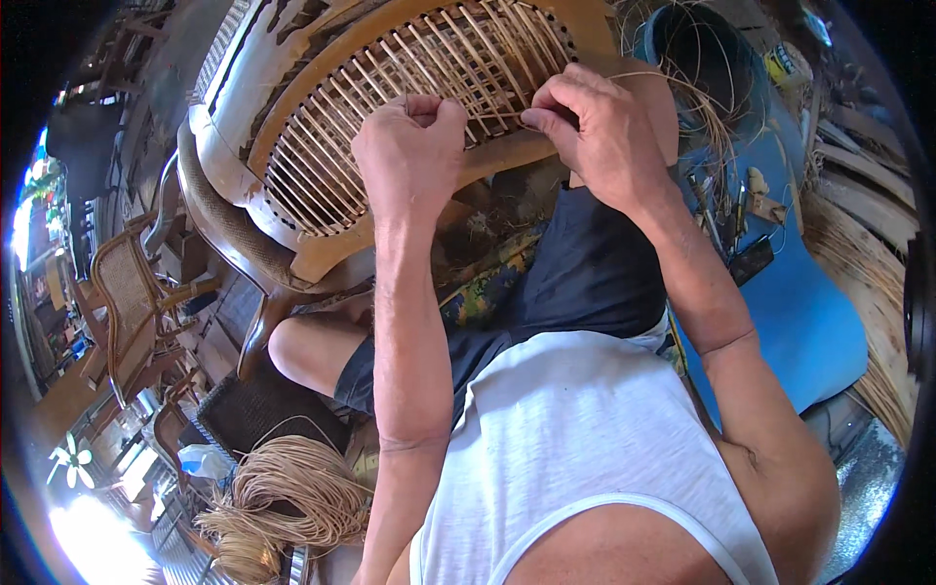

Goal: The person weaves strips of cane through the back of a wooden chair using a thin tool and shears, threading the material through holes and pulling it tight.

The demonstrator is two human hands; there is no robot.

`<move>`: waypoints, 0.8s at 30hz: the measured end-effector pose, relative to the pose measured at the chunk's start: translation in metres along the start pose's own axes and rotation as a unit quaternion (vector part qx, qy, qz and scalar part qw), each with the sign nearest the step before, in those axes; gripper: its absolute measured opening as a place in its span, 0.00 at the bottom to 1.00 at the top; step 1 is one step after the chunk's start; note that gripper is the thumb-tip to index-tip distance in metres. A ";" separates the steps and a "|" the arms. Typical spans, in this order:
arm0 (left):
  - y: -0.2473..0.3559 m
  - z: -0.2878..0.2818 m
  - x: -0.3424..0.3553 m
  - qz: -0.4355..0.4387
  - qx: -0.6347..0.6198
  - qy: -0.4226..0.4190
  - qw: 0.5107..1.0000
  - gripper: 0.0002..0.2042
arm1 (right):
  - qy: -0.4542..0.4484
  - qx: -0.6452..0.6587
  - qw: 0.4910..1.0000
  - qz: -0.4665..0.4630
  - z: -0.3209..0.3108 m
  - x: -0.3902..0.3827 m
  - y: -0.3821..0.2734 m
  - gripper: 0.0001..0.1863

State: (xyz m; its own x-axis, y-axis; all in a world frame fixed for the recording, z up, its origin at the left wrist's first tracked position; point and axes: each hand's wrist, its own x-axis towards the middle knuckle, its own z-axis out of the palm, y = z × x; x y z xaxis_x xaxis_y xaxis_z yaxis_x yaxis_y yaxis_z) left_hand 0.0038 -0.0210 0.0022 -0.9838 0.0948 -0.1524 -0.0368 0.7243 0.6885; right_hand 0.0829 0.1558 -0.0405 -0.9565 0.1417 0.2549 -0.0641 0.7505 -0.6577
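Note:
A curved wooden frame, with pale cane strands strung across its opening, lies in front of my lap. My left hand is closed in a pinch over the frame's near side, its fingertips curled inward. Thumb and forefinger of my right hand pinch a thin cane strand at the right part of the frame. That strand stretches between both hands, just above the frame's near rail. The exact grip of my left fingertips is partly hidden by the hand itself.
A coil of cane lies at lower left, near a cane-backed chair. To the right are a dark blue bucket with loose strands, hand tools on a blue surface, and long cane bundles.

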 end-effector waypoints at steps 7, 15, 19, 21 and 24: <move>-0.016 -0.001 0.006 -0.005 -0.037 -0.038 0.999 0.14 | 0.012 -0.029 0.999 -0.016 0.008 0.000 -0.003 0.10; -0.008 0.006 -0.001 0.082 0.074 0.026 0.994 0.13 | 0.013 -0.010 1.000 -0.008 0.004 -0.001 0.001 0.10; -0.006 0.002 -0.001 0.050 0.027 0.004 0.998 0.13 | 0.031 -0.029 0.998 -0.048 0.007 0.002 0.001 0.10; -0.005 -0.001 0.000 0.028 -0.003 -0.021 0.999 0.13 | 0.031 -0.031 0.998 -0.053 0.010 0.004 0.000 0.10; -0.012 -0.004 0.004 0.019 -0.070 -0.046 0.996 0.12 | 0.022 -0.029 0.998 -0.054 0.009 0.004 0.001 0.10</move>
State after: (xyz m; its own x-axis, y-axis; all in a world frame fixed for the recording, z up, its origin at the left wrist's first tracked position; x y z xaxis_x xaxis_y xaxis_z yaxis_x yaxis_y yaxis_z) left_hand -0.0004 -0.0318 -0.0039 -0.9650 0.1875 -0.1834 -0.0296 0.6166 0.7867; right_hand 0.0764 0.1515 -0.0468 -0.9315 0.0846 0.3536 -0.1487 0.7989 -0.5828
